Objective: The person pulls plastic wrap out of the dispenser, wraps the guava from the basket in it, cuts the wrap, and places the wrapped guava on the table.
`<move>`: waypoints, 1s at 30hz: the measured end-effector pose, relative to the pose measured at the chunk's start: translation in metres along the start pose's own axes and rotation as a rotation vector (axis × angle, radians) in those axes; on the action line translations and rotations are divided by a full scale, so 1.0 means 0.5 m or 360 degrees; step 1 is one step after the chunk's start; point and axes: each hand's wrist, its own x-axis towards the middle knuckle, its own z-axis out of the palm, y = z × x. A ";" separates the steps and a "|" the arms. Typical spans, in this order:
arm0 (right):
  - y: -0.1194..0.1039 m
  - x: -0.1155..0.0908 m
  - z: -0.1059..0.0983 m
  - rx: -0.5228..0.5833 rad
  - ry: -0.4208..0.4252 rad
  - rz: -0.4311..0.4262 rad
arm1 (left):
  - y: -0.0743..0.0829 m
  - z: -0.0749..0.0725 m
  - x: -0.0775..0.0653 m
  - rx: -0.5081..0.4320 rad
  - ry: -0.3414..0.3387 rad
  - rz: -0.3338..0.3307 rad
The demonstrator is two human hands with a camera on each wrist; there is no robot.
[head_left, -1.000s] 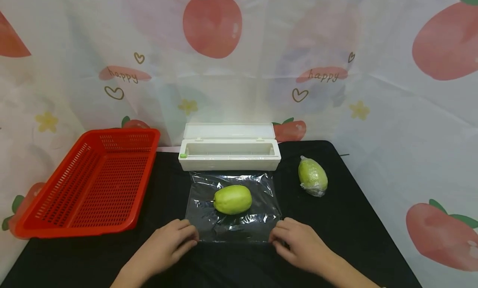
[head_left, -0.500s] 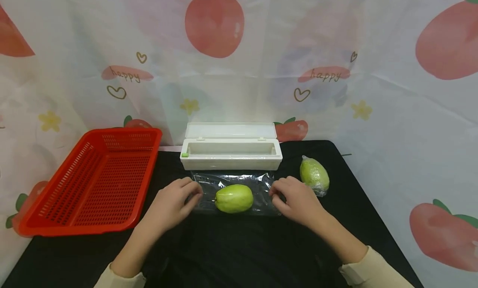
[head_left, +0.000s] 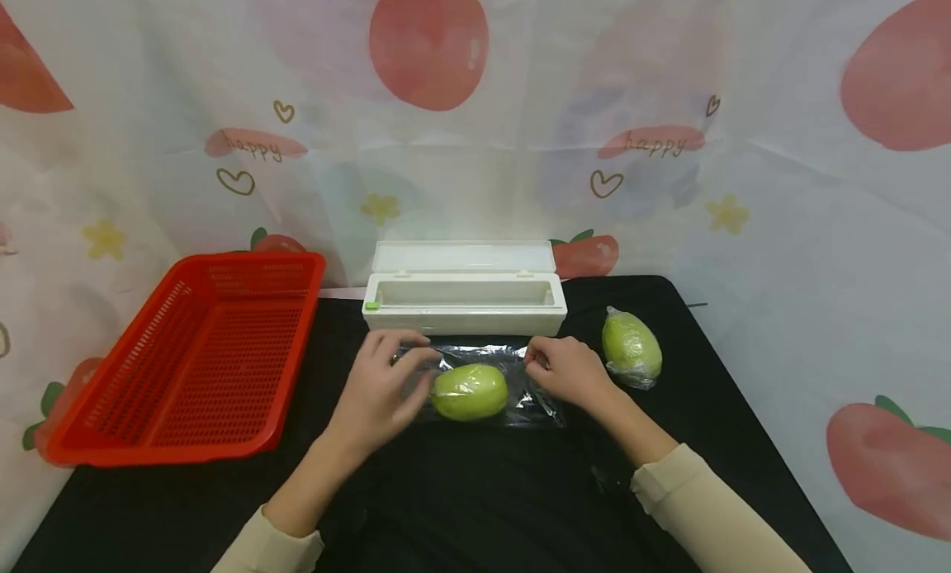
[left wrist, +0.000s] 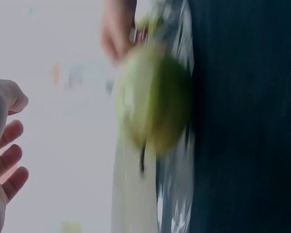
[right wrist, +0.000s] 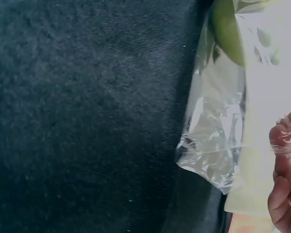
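A green pear (head_left: 470,393) lies on clear cling film (head_left: 541,409) in the middle of the black table, and the film's front part is folded up over it. At the film's right side my right hand (head_left: 568,371) pinches its edge; crinkled film shows at the fingertips (right wrist: 281,133) in the right wrist view. My left hand (head_left: 382,387) is beside the pear's stem end, fingers apart and slightly bent. In the left wrist view that hand (left wrist: 5,145) holds nothing visible, and the pear (left wrist: 155,102) is blurred.
Behind the film stands a white cling film dispenser (head_left: 464,320) with its lid raised. A film-wrapped pear (head_left: 631,346) lies to the right. On the left sits a red plastic basket (head_left: 278,391). A printed curtain (head_left: 475,177) hangs behind the table.
Both hands have moved away from me, bringing the film's near edge up over the pear. The left hand has since let go and shifted right towards the pear.
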 end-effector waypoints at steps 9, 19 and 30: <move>0.009 -0.001 0.011 0.0073 0.0001 0.0042 | 0.063 0.080 -0.011 0.0281 -0.0487 0.0082; 0.027 -0.020 0.007 0.0457 0.0187 0.0042 | 0.023 0.104 -0.001 0.0204 -0.0696 -0.0038; -0.055 -0.061 0.039 0.0191 0.0675 -0.0556 | -0.007 0.116 0.013 -0.0017 -0.0781 -0.0227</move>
